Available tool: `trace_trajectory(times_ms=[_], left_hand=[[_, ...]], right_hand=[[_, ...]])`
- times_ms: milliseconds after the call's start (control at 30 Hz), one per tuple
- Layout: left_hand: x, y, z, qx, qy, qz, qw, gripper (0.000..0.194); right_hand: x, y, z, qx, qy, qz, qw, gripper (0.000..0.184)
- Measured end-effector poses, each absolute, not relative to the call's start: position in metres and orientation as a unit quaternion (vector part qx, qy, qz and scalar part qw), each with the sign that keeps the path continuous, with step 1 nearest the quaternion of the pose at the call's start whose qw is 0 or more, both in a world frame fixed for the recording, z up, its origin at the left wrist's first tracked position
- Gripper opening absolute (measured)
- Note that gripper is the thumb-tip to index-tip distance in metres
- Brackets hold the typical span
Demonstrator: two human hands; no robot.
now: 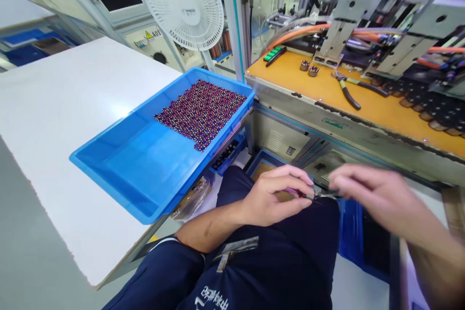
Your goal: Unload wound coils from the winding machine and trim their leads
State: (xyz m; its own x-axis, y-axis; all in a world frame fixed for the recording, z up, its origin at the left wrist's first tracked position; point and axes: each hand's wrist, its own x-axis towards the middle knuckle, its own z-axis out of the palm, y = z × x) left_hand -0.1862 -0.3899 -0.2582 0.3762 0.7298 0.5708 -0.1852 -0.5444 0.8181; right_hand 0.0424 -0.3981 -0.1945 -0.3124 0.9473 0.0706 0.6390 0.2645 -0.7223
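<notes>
My left hand is closed above my lap, pinching a small round part with a grey rim and dark red inside between thumb and fingers. Thin wire-like strands seem to stick out below it. Just to the right, my right hand is closed and smeared by motion. A slim metal tool runs from its fingertips to the small part; blur hides its exact kind. Left of both hands, a blue tray holds many small dark red and blue parts, packed upright at its far end.
The tray stands on a white table; behind it is a white fan. Ahead, an orange bench top carries two copper-coloured rings, cutting pliers and machine fixtures. Blue bins sit low beside my legs.
</notes>
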Motion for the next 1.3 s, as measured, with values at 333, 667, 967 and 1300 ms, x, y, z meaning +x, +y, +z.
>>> trace_trajectory(times_ms=[333,667,967,1300], left_hand=[[-0.192,-0.393,-0.251,0.687,0.229,0.552,0.413,0.009],[-0.204,-0.396,-0.252,0.656,0.246,0.577,0.419,0.007],[-0.204,-0.393,-0.25,0.653,0.244,0.584,0.415,0.006],[-0.201,-0.386,-0.254,0.654,0.234,0.588,0.416,0.006]], right_hand=[[0.059,-0.224,-0.169,-0.597,-0.781,-0.098,0.156,0.093],[0.065,-0.202,-0.183,-0.657,-0.748,-0.093,0.031,0.059],[0.08,-0.245,-0.182,-0.654,-0.748,-0.114,-0.001,0.066],[0.067,-0.444,-0.234,-0.502,-0.792,0.161,0.307,0.055]])
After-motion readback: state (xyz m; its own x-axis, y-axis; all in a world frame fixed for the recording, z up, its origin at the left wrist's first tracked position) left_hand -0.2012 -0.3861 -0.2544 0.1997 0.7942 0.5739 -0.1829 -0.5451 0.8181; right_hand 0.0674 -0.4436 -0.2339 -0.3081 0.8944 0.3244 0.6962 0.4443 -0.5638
